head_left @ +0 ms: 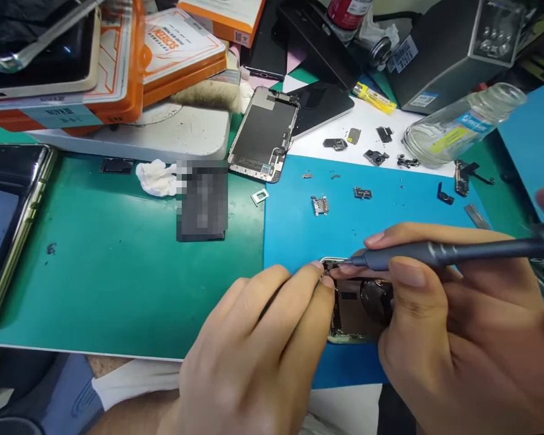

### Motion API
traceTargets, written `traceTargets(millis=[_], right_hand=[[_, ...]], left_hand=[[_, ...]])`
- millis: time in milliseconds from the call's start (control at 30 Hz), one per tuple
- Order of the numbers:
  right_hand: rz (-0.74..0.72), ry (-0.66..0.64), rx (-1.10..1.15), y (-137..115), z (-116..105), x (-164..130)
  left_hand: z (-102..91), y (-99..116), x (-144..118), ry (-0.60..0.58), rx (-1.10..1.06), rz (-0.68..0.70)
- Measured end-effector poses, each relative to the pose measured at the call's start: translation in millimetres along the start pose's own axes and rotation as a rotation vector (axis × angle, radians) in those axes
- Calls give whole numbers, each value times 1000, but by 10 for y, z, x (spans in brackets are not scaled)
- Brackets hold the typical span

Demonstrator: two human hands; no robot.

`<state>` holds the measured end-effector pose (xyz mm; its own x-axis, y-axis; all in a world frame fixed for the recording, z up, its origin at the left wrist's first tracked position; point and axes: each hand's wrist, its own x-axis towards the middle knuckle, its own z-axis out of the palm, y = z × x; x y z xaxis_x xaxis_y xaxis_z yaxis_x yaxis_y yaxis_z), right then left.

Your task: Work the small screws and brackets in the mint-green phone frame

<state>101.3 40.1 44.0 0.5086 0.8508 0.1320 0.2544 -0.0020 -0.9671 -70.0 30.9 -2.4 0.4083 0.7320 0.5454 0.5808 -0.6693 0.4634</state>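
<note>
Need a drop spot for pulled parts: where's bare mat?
Free: green mat between the white wad, the gold-edged phone and the left hand. Crowded: blue mat near the opened phone, with loose small parts, and the right hand's grey screwdriver.

No label reads clearly; the orange box (181, 48) bears print too blurred to make out.

An opened phone (353, 308) lies flat on blue mat, grey screwdriver (435, 254) tip at its top edge.

cluttered workbench (367, 130), green mat (118, 272), blue mat (299, 223)
</note>
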Motion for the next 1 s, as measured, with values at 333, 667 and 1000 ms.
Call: traceTargets(millis=[333, 667, 1000], right_hand=[[-257, -15, -257, 8, -17, 46], [-142, -106, -246, 46, -45, 46], [-231, -137, -47, -18, -29, 62]], left_hand=[[-14, 34, 44, 35, -35, -58], [35, 17, 78, 38, -32, -38], [-8, 32, 130, 23, 29, -22]])
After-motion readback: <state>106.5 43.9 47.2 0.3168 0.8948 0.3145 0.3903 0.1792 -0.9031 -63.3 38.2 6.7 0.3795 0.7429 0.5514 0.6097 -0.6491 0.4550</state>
